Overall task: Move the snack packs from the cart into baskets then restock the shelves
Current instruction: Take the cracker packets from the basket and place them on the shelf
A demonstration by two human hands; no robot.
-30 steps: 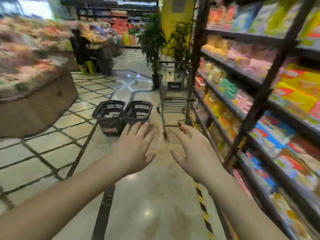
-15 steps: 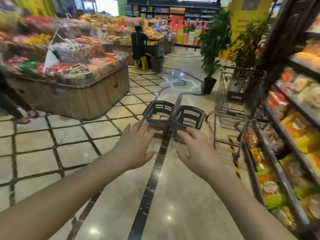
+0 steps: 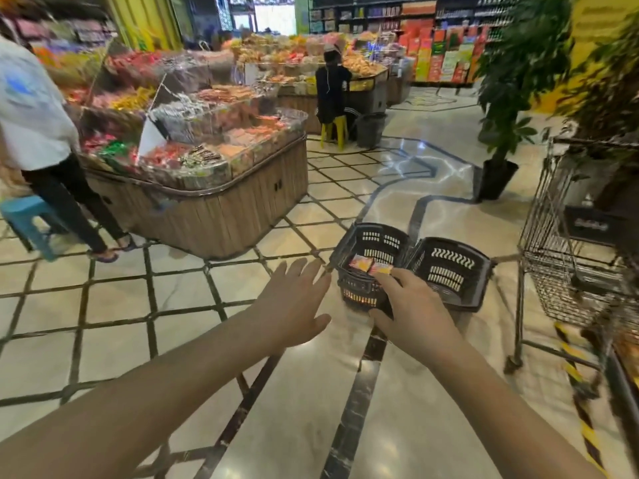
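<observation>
Both arms reach forward over the tiled floor [image 3: 114, 344] of a shop. The left hand [image 3: 294, 305] is held palm down with its fingers [image 3: 304, 271] straight and spread, holding nothing. The right hand [image 3: 415, 312] stretches toward two black baskets on the floor, its fingers [image 3: 390, 281] straight and close together, also holding nothing. In this view they overlap the near rim of the left basket [image 3: 377, 240], but I cannot tell whether they touch it. A few snack packs [image 3: 361, 263] lie inside that basket. The right basket [image 3: 449, 267] stands touching it. A wire cart [image 3: 553, 236] stands just to the right of the baskets, and what it carries is too blurred to make out. A wooden stand [image 3: 224, 209] heaped with sweets stands beyond on the left, and a potted plant [image 3: 501, 98] stands behind the cart.
</observation>
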